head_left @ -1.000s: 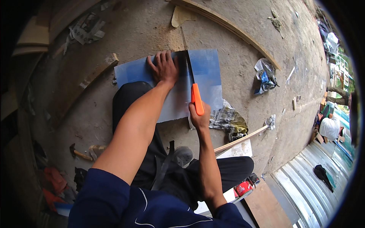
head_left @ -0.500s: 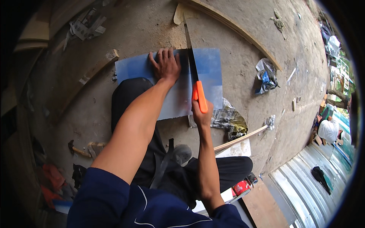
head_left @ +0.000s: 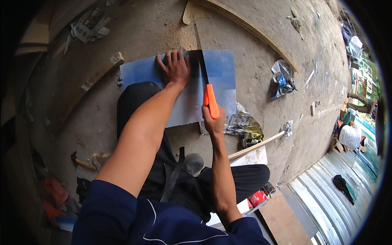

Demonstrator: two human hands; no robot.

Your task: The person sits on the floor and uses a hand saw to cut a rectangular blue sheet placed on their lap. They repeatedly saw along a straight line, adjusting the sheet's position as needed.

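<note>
Right hand [head_left: 213,119] is clamped on the orange-handled saw [head_left: 210,100], cutting the blue sheet [head_left: 218,71] on the concrete floor [head_left: 253,61]. Left hand [head_left: 175,67] presses flat beside the blade; looks close, so a skip could nick fingers.

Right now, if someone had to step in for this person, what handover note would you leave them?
Left hand: flat on the blue sheet, pressing it to the concrete floor.
Right hand: closed around the orange handle of the hand saw; the blade runs away from the person across the sheet.
Sheet: lies on the floor in front of the person's knee.
Done: the blade sits in a line across the sheet; how far the cut goes cannot be told.
Left: the sheet looks not yet parted.
Nearby: a hammer on the floor to the left.
</note>
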